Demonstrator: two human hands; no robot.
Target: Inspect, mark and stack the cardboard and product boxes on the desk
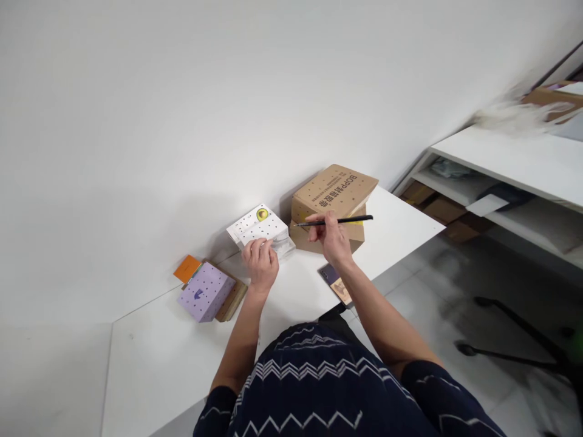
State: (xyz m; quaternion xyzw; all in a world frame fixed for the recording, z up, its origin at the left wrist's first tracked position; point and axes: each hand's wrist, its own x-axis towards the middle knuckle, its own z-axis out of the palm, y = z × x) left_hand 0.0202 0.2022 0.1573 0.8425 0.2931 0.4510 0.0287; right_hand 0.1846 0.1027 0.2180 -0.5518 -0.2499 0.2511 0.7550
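My right hand (336, 240) is closed around a thin black pen-like tool (355, 219), held nearly level in front of the brown cardboard box (334, 188) with printed lettering. The tool's tip points left. At the front of the white box (262, 229), which bears an avocado picture and small dark marks, my left hand (261, 261) has its fingers curled together. Whatever those fingers grip, if anything, is too small to make out. Small dark marks also dot the brown box.
A purple box (207, 292) with dark marks and an orange card (187, 268) lie on the left of the white table (150, 358). A phone (336, 285) rests near the front edge. White shelving (523, 164) and a black chair base (514, 358) are at the right.
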